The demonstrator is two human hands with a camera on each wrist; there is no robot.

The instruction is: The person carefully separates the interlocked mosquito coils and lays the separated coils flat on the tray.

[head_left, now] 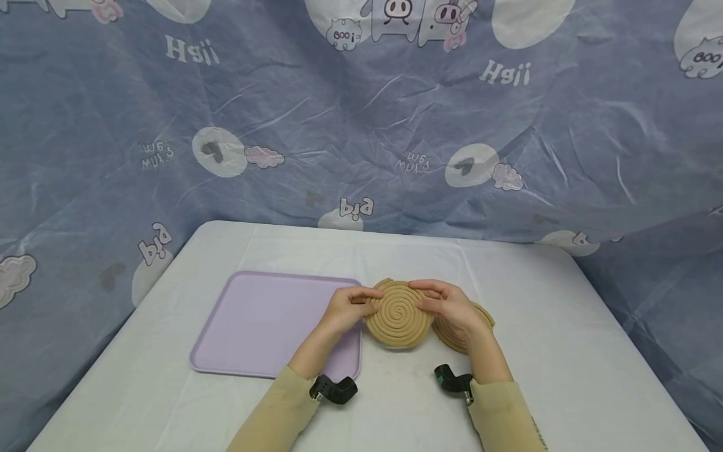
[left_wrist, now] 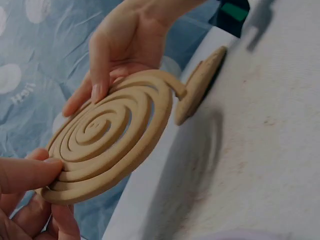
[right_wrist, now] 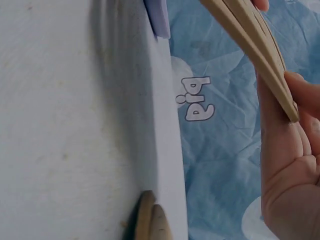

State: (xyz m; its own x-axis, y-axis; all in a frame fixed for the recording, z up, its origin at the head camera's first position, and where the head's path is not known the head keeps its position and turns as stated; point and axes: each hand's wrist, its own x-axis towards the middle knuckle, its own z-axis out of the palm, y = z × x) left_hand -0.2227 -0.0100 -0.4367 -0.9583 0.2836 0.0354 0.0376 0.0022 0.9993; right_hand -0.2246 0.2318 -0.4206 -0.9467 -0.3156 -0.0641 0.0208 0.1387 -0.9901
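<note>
Both hands hold one tan spiral coil (head_left: pixel 395 316) just above the white table (head_left: pixel 565 351). My left hand (head_left: pixel 346 306) pinches its left rim, thumb on the top face. On the opposite rim my right hand (head_left: pixel 445 302) grips it with fingers curled over the edge. The left wrist view shows the coil (left_wrist: pixel 107 145) tilted, with the left thumb (left_wrist: pixel 27 175) on it and the right hand (left_wrist: pixel 120 45) behind. In the right wrist view the coil (right_wrist: pixel 255 45) appears edge-on against the right hand (right_wrist: pixel 285 165). A second tan coil (head_left: pixel 454 339) lies on the table under my right hand.
A flat lilac tray (head_left: pixel 254 320) lies on the table to the left of the hands; its corner (right_wrist: pixel 157 17) shows in the right wrist view. A blue printed sheet (head_left: pixel 361 125) hangs behind and around the table. The second coil (left_wrist: pixel 200 85) sits near the far edge.
</note>
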